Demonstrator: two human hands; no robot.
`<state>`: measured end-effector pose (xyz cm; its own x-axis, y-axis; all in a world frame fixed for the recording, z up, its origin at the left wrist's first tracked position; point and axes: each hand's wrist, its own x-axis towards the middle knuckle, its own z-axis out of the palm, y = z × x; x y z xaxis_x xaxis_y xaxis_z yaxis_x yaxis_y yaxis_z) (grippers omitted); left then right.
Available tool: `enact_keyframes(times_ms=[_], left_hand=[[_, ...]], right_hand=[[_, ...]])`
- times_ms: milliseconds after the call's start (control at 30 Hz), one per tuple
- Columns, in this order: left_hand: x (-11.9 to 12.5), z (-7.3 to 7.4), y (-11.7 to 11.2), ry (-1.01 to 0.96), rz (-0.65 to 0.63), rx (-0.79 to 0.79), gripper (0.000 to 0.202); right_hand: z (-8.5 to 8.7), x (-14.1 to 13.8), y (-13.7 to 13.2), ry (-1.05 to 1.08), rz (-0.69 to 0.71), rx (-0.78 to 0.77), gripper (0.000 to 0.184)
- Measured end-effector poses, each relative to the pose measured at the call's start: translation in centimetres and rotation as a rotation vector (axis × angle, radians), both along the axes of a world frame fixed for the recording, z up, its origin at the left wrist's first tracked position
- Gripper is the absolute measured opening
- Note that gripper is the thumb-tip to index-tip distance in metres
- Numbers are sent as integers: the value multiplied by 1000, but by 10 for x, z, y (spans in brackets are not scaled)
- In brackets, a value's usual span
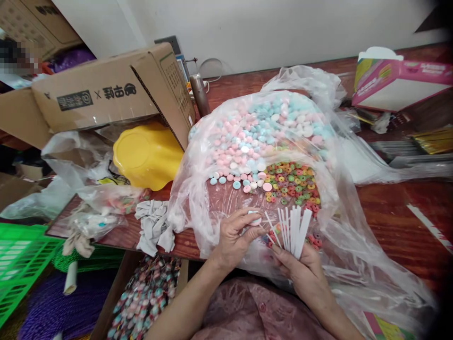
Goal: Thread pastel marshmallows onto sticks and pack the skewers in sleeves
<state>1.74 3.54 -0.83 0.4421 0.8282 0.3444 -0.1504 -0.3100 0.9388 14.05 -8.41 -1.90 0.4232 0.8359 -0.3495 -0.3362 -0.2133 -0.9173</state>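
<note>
Right hand (304,276) clamps a fan of white sticks (293,229) by their lower ends, over the open bag (198,189) at the near edge of the table (389,212). Sticks: thin, straight, smooth. Likely light and stiff, slippery in a bunch, so I grip low and tight. Left hand (235,236) pinches one pastel disc (255,219) by its rim, just beside the sticks. Disc looks hard and chalky, probably brittle. Rings (292,182) beyond: small, glossy, many-coloured.

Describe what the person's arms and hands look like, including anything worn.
Both the left hand and right hand are bare: no gloves, rings or watch show. The forearms are bare too, with no sleeves in view. Between them lies a pink patterned garment.
</note>
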Motion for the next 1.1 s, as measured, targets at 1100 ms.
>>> enact_keyframes(times_ms=[1100], left_hand=[[28,9,35,169,-18,-609,15]], right_hand=[[6,48,5,-581,293,-32,27]])
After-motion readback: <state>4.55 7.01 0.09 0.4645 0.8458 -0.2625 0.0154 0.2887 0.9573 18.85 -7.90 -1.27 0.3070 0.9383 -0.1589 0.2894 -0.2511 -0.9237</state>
